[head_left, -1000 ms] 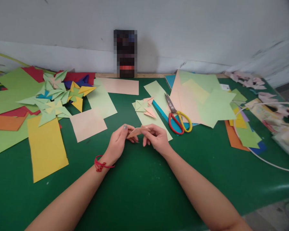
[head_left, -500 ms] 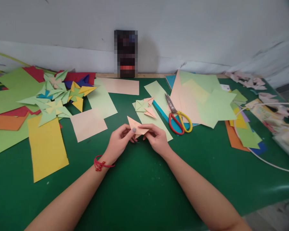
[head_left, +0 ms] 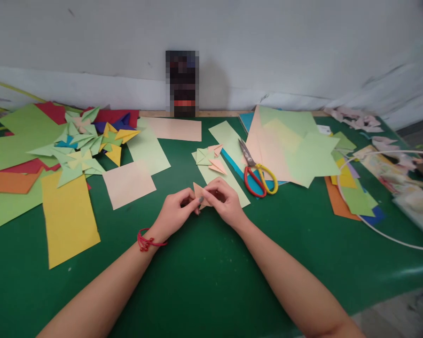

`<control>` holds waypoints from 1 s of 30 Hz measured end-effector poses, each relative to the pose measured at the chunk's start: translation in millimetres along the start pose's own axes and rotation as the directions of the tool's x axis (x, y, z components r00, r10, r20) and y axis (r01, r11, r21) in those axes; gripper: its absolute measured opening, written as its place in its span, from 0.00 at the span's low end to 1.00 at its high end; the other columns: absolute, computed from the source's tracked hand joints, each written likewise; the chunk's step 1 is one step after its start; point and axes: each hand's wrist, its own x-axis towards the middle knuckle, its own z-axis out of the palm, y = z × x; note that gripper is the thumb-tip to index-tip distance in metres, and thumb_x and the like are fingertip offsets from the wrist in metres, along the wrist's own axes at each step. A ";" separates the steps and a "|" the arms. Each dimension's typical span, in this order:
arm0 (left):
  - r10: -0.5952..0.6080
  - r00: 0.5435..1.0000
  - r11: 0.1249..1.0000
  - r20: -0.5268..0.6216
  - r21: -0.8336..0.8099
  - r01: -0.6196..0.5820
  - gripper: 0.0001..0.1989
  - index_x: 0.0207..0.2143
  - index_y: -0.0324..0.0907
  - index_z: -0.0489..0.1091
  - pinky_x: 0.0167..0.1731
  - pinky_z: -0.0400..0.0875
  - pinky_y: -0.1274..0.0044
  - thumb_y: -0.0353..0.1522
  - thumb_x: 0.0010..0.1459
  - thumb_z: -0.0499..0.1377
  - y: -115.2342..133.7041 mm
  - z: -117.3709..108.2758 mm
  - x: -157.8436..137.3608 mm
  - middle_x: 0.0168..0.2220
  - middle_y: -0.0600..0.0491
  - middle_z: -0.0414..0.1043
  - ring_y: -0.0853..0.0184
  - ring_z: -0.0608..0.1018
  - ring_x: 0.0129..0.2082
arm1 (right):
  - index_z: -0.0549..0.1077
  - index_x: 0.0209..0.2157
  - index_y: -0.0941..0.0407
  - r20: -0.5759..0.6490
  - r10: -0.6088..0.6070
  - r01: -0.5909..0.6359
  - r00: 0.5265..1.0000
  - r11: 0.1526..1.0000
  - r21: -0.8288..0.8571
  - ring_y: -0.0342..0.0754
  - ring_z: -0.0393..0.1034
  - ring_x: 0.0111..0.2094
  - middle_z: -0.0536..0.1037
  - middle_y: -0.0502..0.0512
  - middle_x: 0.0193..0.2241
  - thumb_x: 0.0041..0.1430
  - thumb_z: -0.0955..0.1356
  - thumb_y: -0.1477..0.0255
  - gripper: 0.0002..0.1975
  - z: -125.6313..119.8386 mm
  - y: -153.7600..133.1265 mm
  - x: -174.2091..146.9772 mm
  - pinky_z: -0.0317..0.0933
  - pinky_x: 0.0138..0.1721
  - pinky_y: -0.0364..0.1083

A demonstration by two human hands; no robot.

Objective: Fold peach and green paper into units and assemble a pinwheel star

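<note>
Nearby, scissors (head_left: pixel 252 162) right of folded peach paper (head_left: pixel 198 190)

Nothing here can be read. At twelve o'clock, leaning slightly toward eleven, the dark upright panel (head_left: pixel 183 84) is pixelated – any wording on it is lost. Between two and three, a small white label (head_left: pixel 324 129) carries dark marks (far too tiny to make out) – and the patterned sheet (head_left: pixel 373 165) at three is blurred.
</note>
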 end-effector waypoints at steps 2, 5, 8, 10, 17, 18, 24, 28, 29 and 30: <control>0.012 1.000 1.000 -0.009 -0.003 -0.012 0.14 0.23 0.40 0.65 0.29 0.65 0.79 0.37 0.58 0.51 -0.7 0.0 1.2 0.22 0.55 0.70 0.72 0.72 0.24 | 0.71 0.28 0.55 -0.028 -0.011 0.011 1.000 1.000 -0.006 0.42 0.63 0.30 0.65 0.50 0.27 0.54 0.66 0.68 0.05 0.7 0.2 -0.3 0.58 0.29 0.43; 0.000 0.998 0.992 -0.066 -0.128 -0.009 0.15 0.28 0.39 0.67 0.29 0.68 0.78 0.39 0.60 0.47 -3.7 2.2 1.5 0.25 0.53 0.70 0.71 0.73 0.25 | 0.71 0.28 0.55 -0.124 0.006 -0.004 0.992 1.000 0.019 0.42 0.61 0.27 0.65 0.49 0.25 0.54 0.66 0.67 0.06 0.8 3.1 1.0 0.57 0.28 0.43; -0.014 0.985 0.985 -0.174 -0.171 -0.017 0.13 0.35 0.40 0.67 0.26 0.69 0.78 0.39 0.58 0.51 -7.1 3.6 1.1 0.29 0.53 0.70 0.70 0.73 0.26 | 0.69 0.27 0.56 -0.198 0.072 -0.048 0.978 0.992 0.121 0.41 0.60 0.25 0.66 0.48 0.24 0.54 0.66 0.65 0.09 0.6 7.7 4.0 0.56 0.27 0.42; 0.002 0.970 0.996 -0.243 -0.081 -0.023 0.12 0.36 0.41 0.67 0.25 0.69 0.78 0.40 0.56 0.53 -7.9 2.0 5.2 0.30 0.53 0.70 0.70 0.73 0.26 | 0.68 0.28 0.56 -0.196 0.148 -0.100 0.969 0.968 0.232 0.38 0.57 0.19 0.65 0.46 0.21 0.54 0.65 0.63 0.10 0.8 10.4 6.1 0.53 0.21 0.41; 0.213 0.904 0.882 -0.371 0.471 -0.014 0.14 0.40 0.39 0.69 0.36 0.66 0.73 0.39 0.54 0.54 1.7 -11.6 82.0 0.40 0.47 0.68 0.65 0.71 0.32 | 0.56 0.31 0.54 -0.474 0.196 -0.022 0.859 0.937 0.347 0.35 0.55 0.14 0.69 0.44 0.23 0.53 0.66 0.64 0.13 -2.3 12.2 8.2 0.49 0.14 0.38; 0.219 0.912 0.850 -0.347 0.527 -0.003 0.16 0.42 0.39 0.68 0.38 0.65 0.72 0.38 0.53 0.56 3.5 -12.3 95.1 0.42 0.45 0.67 0.64 0.71 0.34 | 0.56 0.31 0.54 -0.493 0.197 -0.020 0.848 0.940 0.342 0.34 0.55 0.14 0.69 0.44 0.24 0.53 0.65 0.64 0.12 -3.2 12.2 8.0 0.50 0.14 0.38; 0.229 0.946 0.838 -0.230 0.541 -0.071 0.15 0.31 0.39 0.72 0.39 0.62 0.71 0.33 0.38 0.66 8.6 -12.1 131.9 0.33 0.48 0.67 0.59 0.69 0.37 | 0.58 0.29 0.54 -0.511 0.170 0.007 0.843 0.945 0.328 0.34 0.55 0.14 0.67 0.43 0.22 0.54 0.65 0.66 0.10 -5.0 13.9 6.8 0.50 0.15 0.37; 0.219 0.939 0.873 -0.267 0.483 -0.066 0.10 0.24 0.39 0.70 0.34 0.61 0.74 0.32 0.36 0.66 12.3 -14.1 126.2 0.28 0.52 0.65 0.63 0.68 0.31 | 0.62 0.29 0.56 -0.493 0.133 0.035 0.859 0.948 0.317 0.34 0.54 0.14 0.69 0.45 0.22 0.54 0.64 0.64 0.10 -3.6 12.8 5.9 0.50 0.15 0.38; 0.225 0.932 0.885 -0.286 0.460 -0.072 0.09 0.24 0.40 0.69 0.34 0.61 0.75 0.32 0.38 0.65 13.6 -14.1 122.0 0.27 0.52 0.65 0.64 0.68 0.31 | 0.64 0.29 0.57 -0.478 0.131 0.028 0.869 0.950 0.311 0.35 0.53 0.13 0.70 0.46 0.21 0.55 0.64 0.64 0.10 -3.9 12.0 5.5 0.49 0.15 0.38; 0.232 0.922 0.899 -0.309 0.431 -0.082 0.08 0.23 0.40 0.68 0.34 0.60 0.75 0.32 0.40 0.64 14.8 -13.4 116.7 0.27 0.53 0.65 0.65 0.68 0.31 | 0.65 0.29 0.57 -0.460 0.129 0.018 0.879 0.953 0.302 0.35 0.52 0.13 0.71 0.46 0.20 0.55 0.63 0.63 0.11 -4.6 11.1 5.1 0.49 0.15 0.38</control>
